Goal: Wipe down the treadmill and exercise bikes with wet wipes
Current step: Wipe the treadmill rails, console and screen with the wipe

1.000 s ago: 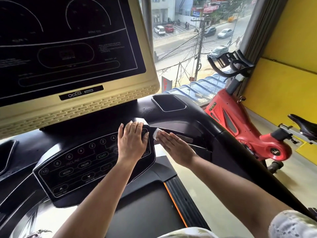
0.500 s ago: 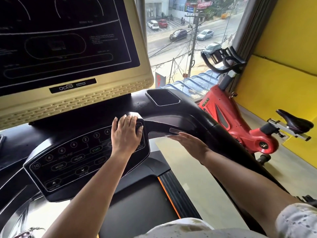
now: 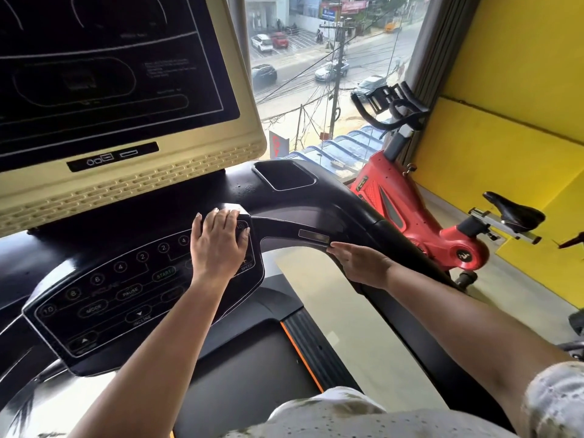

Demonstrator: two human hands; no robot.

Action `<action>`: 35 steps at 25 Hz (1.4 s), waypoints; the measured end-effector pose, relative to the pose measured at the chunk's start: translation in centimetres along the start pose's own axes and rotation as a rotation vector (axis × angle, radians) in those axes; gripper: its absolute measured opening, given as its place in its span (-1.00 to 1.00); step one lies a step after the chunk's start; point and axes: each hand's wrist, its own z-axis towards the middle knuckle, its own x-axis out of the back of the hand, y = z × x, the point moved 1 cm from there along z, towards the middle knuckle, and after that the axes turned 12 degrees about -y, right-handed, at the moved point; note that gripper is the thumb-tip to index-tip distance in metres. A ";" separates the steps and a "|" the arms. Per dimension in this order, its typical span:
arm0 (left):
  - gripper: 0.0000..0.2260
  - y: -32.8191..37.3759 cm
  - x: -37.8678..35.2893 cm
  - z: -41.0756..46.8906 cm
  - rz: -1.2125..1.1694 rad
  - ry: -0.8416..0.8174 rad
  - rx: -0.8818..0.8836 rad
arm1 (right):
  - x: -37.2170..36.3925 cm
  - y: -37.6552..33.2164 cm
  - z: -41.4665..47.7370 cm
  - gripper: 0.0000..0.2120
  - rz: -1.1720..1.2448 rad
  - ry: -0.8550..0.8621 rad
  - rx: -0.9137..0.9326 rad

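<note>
Left hand (image 3: 219, 248) is lying flat on the top-right corner of the treadmill's (image 3: 316, 200) glossy keypad panel (image 3: 126, 295), grip uncurled, fingers straight; right hand (image 3: 363, 263) is lying along the lower edge of the curved black handrail (image 3: 316, 229), grip likewise straight; wipe hidden. Red exercise bike (image 3: 410, 222) is standing beyond the rail, near the yellow wall (image 3: 505, 153); open floor (image 3: 331, 311) is showing between belt edge and rail.

Head camera looks forward and down, close above treadmill console (image 3: 94, 298).
</note>
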 end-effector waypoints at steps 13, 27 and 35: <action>-0.54 0.6 -0.2 0.0 -0.028 0.017 0.009 | 4.8 4.3 4.1 -0.61 1.830 -0.059 -0.877; -0.66 -1.9 4.7 3.9 -0.093 -0.140 -0.119 | 2.7 13.1 7.9 -0.72 1.474 0.417 -0.267; -0.49 -3.1 3.3 6.8 0.010 -0.511 -0.153 | -5.9 15.8 5.9 -0.51 0.649 0.023 0.380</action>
